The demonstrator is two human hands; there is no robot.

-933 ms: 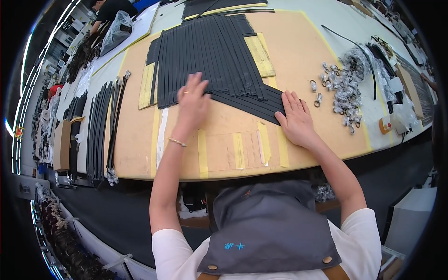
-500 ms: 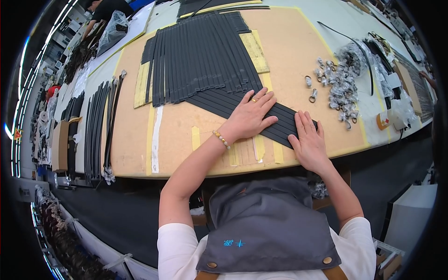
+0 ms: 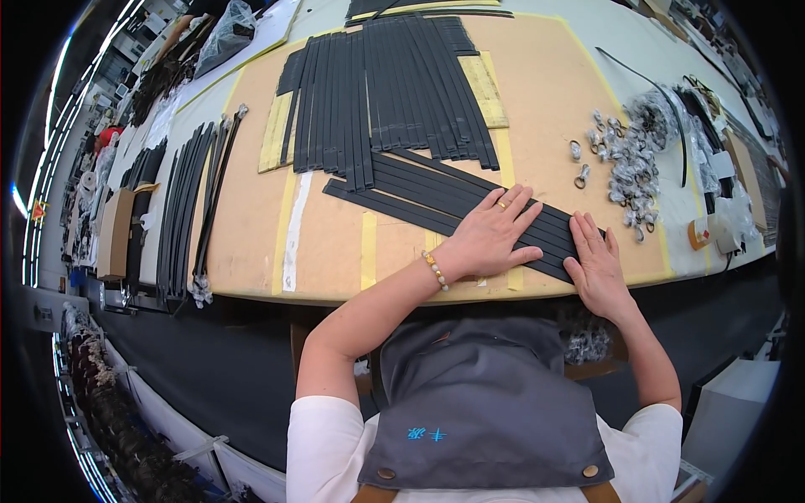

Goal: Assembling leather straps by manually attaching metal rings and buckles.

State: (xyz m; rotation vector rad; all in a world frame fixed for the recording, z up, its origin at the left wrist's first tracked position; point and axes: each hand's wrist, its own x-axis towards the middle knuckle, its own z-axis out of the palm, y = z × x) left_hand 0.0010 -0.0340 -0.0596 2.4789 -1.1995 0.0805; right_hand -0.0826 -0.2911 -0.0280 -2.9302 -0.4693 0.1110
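Observation:
A fan of flat black strips point(image 3: 402, 194) lies slantwise on the tan board point(image 3: 243, 243), near the table's front edge. My left hand point(image 3: 488, 239) rests flat across them, fingers stretched out. At their right ends my right hand point(image 3: 600, 267) lies with its fingers extended and the palm low; the ends are partly covered by it. Behind, a wide row of long black strips point(image 3: 394, 92) is laid side by side over a yellow panel point(image 3: 486, 88). Some near ends of that row meet or overlap the slanted strips.
To the right lie several plastic-wrapped metal rings point(image 3: 629, 180), a curved black strip point(image 3: 650, 96) and an orange-and-white container point(image 3: 700, 233). Bundled black strips point(image 3: 184, 201) and a cardboard box point(image 3: 115, 235) are at the left. Someone's arm point(image 3: 172, 38) shows at the far left.
Both hands have shifted rightward with the slanted strips beneath them. More of those strips now shows outside the row, and their left ends are staggered. The view has shifted slightly too.

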